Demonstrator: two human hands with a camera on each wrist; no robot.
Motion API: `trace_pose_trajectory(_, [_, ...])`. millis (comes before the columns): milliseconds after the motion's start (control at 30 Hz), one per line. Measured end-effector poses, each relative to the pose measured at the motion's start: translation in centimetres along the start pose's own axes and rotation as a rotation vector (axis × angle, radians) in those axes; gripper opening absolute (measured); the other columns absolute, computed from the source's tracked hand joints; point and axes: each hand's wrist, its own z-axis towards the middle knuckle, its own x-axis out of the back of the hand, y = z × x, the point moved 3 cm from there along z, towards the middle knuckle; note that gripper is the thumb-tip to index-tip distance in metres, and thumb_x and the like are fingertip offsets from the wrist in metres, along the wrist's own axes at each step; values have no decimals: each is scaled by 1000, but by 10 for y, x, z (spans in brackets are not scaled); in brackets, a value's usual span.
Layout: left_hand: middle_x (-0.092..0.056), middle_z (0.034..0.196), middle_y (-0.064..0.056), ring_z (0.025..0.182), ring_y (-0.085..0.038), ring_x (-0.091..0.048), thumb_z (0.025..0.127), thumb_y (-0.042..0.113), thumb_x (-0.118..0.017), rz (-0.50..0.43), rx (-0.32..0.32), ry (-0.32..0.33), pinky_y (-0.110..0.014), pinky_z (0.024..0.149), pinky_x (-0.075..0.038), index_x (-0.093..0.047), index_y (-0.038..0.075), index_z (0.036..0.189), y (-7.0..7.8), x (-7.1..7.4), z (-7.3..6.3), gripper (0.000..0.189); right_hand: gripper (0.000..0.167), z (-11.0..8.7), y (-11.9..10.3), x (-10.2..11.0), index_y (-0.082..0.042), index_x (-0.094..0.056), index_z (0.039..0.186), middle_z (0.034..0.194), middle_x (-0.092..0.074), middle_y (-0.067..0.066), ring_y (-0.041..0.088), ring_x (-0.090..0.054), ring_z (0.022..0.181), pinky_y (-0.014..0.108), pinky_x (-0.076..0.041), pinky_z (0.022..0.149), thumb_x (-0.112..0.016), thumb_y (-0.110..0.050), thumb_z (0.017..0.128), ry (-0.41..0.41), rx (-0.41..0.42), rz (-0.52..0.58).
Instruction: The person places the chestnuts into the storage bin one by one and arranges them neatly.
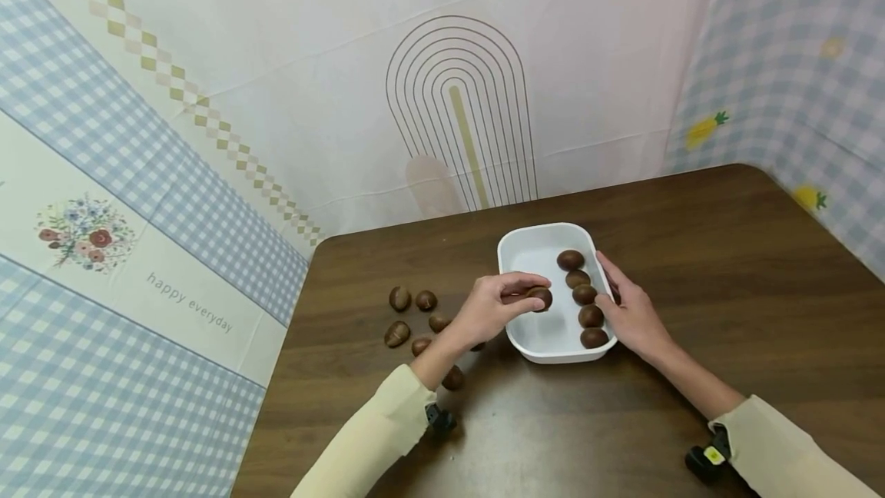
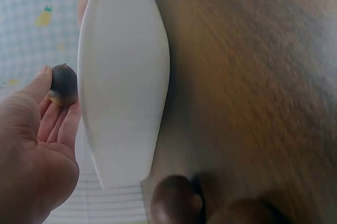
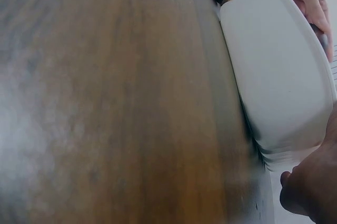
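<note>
My left hand (image 1: 492,304) pinches a brown chestnut (image 1: 540,299) between thumb and fingers, over the left half of a white rectangular tray (image 1: 546,354). In the left wrist view that chestnut (image 2: 64,84) has a dark top and a tan base, beside the tray's rim. My right hand (image 1: 632,313) grips the tray's right side, thumb at the rim and fingers along the outer wall. Several chestnuts (image 1: 584,295) lie in a line inside the tray along its right side. The right wrist view shows the tray's outer wall (image 3: 276,66) and part of each hand.
Several loose chestnuts (image 1: 397,333) lie on the brown wooden table (image 1: 719,267) left of the tray, some partly hidden by my left forearm. A patterned cloth (image 1: 594,83) hangs behind the table's far edge. A small black camera (image 1: 440,418) sits at my left wrist.
</note>
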Motion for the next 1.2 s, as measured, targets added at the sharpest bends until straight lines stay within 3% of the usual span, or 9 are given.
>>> trace_pose_trajectory(67, [-77,124,-5,111,-5,-72,98,14,-78,17,19,-9,-27,94,-59,-75,6,128,-1,-6,2,31,71,0,0,0,-19,-21,171,164,-40,25,40,-49,137,18,-43,94,-49,-6,108,8,3,-22])
trace_pose_trajectory(167, [-78,120,-1,109,-1,-71,98,16,-79,61,41,-26,-24,92,-59,-76,6,126,-2,-14,5,30,71,1,0,0,-17,-22,171,163,-40,27,42,-48,140,40,-47,105,-49,-5,106,20,8,-47])
trace_pose_trajectory(233, [-78,118,2,107,2,-70,97,17,-79,112,43,-40,-21,91,-58,-76,7,126,-2,-19,7,30,72,1,0,0,-16,-21,171,163,-38,29,45,-46,142,57,-44,108,-49,-4,106,25,13,-60])
trace_pose_trajectory(333, [-78,118,3,105,6,-68,97,18,-80,188,30,-67,-18,91,-57,-76,7,126,1,-25,9,31,72,2,0,0,-13,-20,171,164,-35,31,48,-42,145,66,-40,110,-48,-3,105,27,20,-52])
trace_pose_trajectory(633, [-78,117,4,100,9,-65,97,23,-81,463,-46,-159,-9,91,-50,-78,8,124,8,-38,17,30,73,2,-1,0,-11,-21,171,165,-32,31,50,-39,146,67,-37,112,-49,-2,105,26,31,-65])
trace_pose_trajectory(800, [-78,112,13,95,10,-64,97,31,-81,641,-22,-192,-8,85,-46,-79,17,123,9,-46,19,29,73,3,-1,0,-10,-21,171,166,-30,31,50,-36,148,66,-35,114,-51,-3,104,20,30,-49])
trace_pose_trajectory(1200, [-78,114,14,104,0,-69,98,35,-79,815,51,-232,-20,91,-52,-80,21,124,10,-59,21,29,74,3,-2,0,-12,-20,171,165,-32,32,49,-40,145,65,-39,110,-50,-2,104,23,26,-58])
